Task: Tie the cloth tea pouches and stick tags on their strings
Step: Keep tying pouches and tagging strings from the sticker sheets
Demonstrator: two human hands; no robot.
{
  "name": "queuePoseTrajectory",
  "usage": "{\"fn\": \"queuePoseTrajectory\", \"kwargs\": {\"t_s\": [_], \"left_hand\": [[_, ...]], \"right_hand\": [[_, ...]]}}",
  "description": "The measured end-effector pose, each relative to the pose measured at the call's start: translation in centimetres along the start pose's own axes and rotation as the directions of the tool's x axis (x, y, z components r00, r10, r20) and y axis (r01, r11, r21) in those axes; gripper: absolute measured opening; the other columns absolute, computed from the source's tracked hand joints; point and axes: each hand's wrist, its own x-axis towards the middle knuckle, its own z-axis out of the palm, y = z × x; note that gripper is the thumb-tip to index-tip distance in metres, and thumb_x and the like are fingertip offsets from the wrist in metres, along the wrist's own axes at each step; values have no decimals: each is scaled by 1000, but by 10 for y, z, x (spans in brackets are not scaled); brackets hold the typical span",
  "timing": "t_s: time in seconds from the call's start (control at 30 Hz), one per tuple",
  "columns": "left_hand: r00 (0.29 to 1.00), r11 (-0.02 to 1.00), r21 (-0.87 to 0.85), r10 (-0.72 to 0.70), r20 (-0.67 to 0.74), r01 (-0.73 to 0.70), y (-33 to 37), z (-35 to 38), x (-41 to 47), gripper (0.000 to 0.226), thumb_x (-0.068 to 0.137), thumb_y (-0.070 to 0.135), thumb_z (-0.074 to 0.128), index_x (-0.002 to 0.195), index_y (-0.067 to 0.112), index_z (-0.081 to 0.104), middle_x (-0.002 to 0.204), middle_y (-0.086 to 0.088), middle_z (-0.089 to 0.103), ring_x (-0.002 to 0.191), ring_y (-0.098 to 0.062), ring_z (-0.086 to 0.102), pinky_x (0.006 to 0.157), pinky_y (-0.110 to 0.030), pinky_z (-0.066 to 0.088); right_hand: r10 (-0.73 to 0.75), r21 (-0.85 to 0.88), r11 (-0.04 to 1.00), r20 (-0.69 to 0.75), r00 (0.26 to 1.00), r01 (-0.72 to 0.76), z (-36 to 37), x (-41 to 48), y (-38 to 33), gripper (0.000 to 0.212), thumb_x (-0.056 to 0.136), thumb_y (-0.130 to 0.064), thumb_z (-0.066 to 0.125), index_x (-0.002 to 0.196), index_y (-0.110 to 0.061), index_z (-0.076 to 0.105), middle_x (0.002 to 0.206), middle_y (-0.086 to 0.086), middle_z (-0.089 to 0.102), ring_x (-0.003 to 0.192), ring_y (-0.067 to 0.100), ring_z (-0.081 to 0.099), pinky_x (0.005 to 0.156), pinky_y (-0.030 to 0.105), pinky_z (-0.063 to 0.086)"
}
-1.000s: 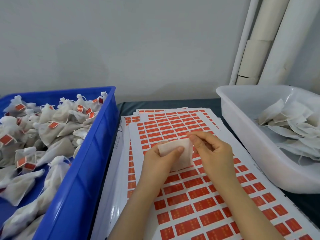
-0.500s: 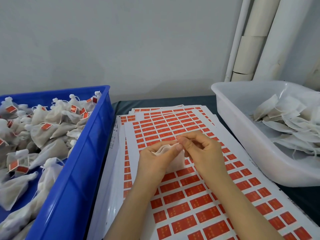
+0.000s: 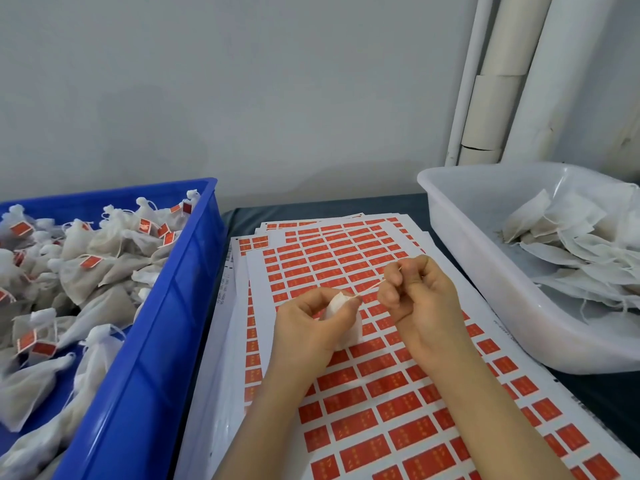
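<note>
Risking a snapped or slipped string (image 3: 370, 288) if tugged too hard, or a half-gathered mouth with a slackened pinch. Above red tag sheets (image 3: 381, 410): left hand (image 3: 308, 330) curled round small white cloth pouch (image 3: 337, 303), top bunched; right hand (image 3: 426, 306) curled, pinching the taut string's far end. Beyond: blue crate (image 3: 173, 306) of tagged pouches left, white tub (image 3: 485, 271) of flat untied ones right.
</note>
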Motion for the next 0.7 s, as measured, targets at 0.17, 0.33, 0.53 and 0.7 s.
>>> {"fn": "queuePoseTrajectory", "kwargs": {"t_s": [0.17, 0.33, 0.53, 0.7], "left_hand": [[1000, 1000, 10, 28, 10, -29, -2, 0, 2, 8, 78, 37, 74, 75, 33, 68, 74, 29, 65, 75, 7, 62, 45, -4, 42], [998, 998, -46, 55, 34, -53, -2, -7, -1, 22, 80, 29, 74, 80, 50, 65, 82, 43, 58, 80, 20, 56, 46, -3, 42], [994, 993, -54, 100, -37, -102, -5, -10, 4, 28, 84, 20, 71, 91, 44, 59, 86, 28, 64, 85, 17, 57, 49, -4, 44], [998, 996, -62, 62, -33, -64, -3, -8, 3, 23, 84, 23, 69, 92, 40, 56, 81, 19, 64, 74, -1, 65, 47, -5, 43]], "right_hand": [[-44, -73, 996, 19, 999, 45, -2, 1, 1, 23, 98, -16, 40, 77, -18, 50, 62, -2, 53, 49, 10, 47, 57, 20, 48], [-132, -380, 912, 84, 988, 154, -2, -1, 8, 16, 95, -24, 45, 81, -20, 51, 63, -3, 56, 53, 11, 53, 60, 20, 50], [-128, -782, 523, 323, 938, 340, 4, -3, 25, 19, 90, -26, 57, 98, -43, 55, 77, -26, 54, 79, -12, 52, 65, 1, 41], [-183, -828, 445, 288, 940, 341, 5, -2, 26, 14, 86, -21, 64, 82, -34, 60, 76, -20, 48, 81, -15, 46, 69, -1, 38]]}}
